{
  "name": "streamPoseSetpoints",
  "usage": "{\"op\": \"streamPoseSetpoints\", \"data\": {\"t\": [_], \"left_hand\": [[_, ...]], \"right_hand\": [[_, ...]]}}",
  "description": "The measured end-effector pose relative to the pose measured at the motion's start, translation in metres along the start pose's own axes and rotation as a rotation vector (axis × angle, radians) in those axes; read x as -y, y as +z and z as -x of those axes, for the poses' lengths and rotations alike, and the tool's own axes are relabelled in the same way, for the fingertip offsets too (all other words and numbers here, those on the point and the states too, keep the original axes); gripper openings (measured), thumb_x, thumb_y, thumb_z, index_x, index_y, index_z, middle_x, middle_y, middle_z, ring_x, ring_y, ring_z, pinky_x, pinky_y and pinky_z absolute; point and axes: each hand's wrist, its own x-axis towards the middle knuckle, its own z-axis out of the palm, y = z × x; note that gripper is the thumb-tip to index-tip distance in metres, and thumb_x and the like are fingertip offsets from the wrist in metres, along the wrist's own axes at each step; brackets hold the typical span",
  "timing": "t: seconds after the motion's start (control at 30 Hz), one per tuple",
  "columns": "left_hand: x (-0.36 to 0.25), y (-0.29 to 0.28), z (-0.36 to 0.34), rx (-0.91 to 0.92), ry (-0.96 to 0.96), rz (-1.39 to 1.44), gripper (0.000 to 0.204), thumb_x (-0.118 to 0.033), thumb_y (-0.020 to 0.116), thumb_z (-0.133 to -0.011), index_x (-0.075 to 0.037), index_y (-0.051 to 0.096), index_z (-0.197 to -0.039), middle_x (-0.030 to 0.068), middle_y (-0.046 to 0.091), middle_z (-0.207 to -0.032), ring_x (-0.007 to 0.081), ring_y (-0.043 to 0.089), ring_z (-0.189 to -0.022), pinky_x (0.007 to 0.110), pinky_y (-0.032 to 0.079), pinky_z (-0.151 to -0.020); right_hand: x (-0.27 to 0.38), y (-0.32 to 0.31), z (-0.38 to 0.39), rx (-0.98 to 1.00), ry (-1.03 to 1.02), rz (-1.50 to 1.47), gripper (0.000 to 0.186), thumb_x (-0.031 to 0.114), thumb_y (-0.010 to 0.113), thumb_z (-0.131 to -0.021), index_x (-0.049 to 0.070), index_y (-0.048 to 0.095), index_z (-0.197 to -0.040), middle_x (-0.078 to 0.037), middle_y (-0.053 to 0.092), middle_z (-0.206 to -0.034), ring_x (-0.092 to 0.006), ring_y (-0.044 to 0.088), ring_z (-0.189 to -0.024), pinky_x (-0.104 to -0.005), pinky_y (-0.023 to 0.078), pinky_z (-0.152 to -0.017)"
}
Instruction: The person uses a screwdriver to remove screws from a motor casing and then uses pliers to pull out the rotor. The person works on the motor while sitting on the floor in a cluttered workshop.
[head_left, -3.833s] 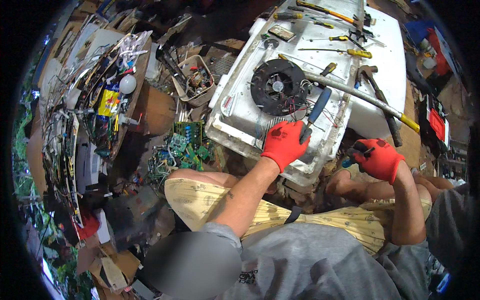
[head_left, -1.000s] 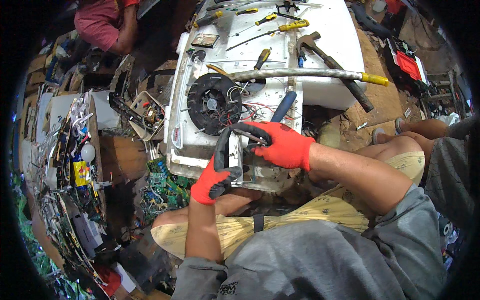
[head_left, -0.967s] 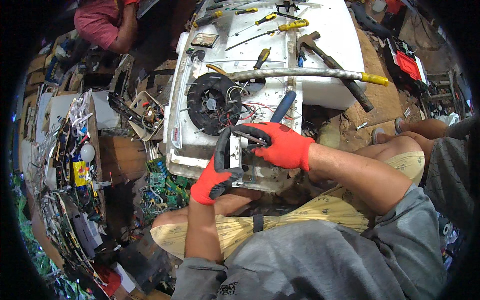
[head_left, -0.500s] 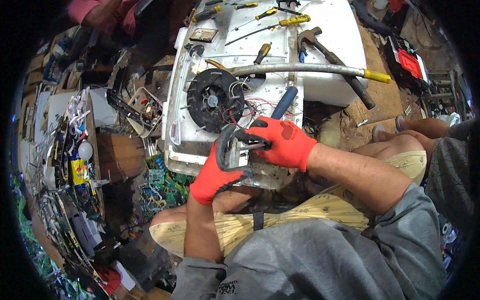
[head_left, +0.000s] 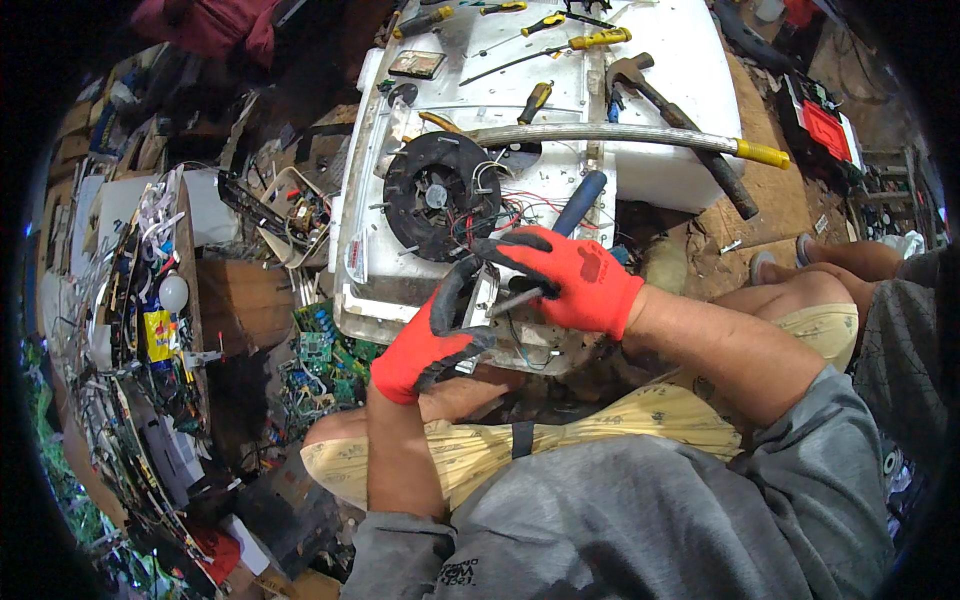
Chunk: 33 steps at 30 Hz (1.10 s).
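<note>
Silvery piece [head_left: 482,299], clamped in left hand [head_left: 425,347], right hand [head_left: 582,282] gripping probably a screwdriver [head_left: 517,301]

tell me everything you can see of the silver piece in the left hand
The silver piece is narrow and shiny and looks like metal. It is tilted, its upper end leaning right, gripped in the left hand, which hides part of it, above the near side of the white panel. A grey rod in the right hand points toward it; whether they touch, I cannot tell.
</note>
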Motion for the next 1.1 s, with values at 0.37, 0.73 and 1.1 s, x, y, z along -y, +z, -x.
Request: {"op": "streamPoseSetpoints", "data": {"t": [0.37, 0.73, 1.1], "left_hand": [[0.0, 0.002, 0.005, 0.026, -0.071, -0.078, 0.094, -0.025, 0.081, -0.076, -0.003, 0.032, -0.153, 0.011, 0.037, -0.154, 0.0215, 0.029, -0.145, 0.037, 0.02, -0.12], [0.01, 0.008, 0.004, -0.135, 0.025, -0.67, 0.094, -0.027, 0.084, -0.068, -0.008, 0.04, -0.149, 0.0213, 0.038, -0.144, 0.0384, 0.037, -0.136, 0.046, 0.031, -0.114], [0.016, 0.008, 0.005, -0.505, -0.048, -1.026, 0.105, -0.033, 0.086, -0.063, -0.012, 0.035, -0.152, 0.0281, 0.029, -0.145, 0.0457, 0.037, -0.133, 0.049, 0.032, -0.114]], "right_hand": [[-0.008, 0.0, -0.01, 0.203, -0.022, -0.024, 0.052, 0.014, 0.07, -0.08, 0.017, 0.056, -0.13, -0.01, 0.055, -0.135, -0.0346, 0.063, -0.111, -0.0444, 0.054, -0.089], [-0.011, -0.001, -0.01, 0.228, -0.131, 0.221, 0.042, 0.017, 0.069, -0.075, 0.012, 0.058, -0.116, -0.014, 0.051, -0.137, -0.0363, 0.063, -0.106, -0.0452, 0.054, -0.086], [-0.01, 0.012, 0.001, 0.468, -0.01, 0.113, 0.038, 0.025, 0.062, -0.084, 0.013, 0.057, -0.12, -0.017, 0.063, -0.112, -0.0372, 0.065, -0.099, -0.0471, 0.053, -0.084]]}}
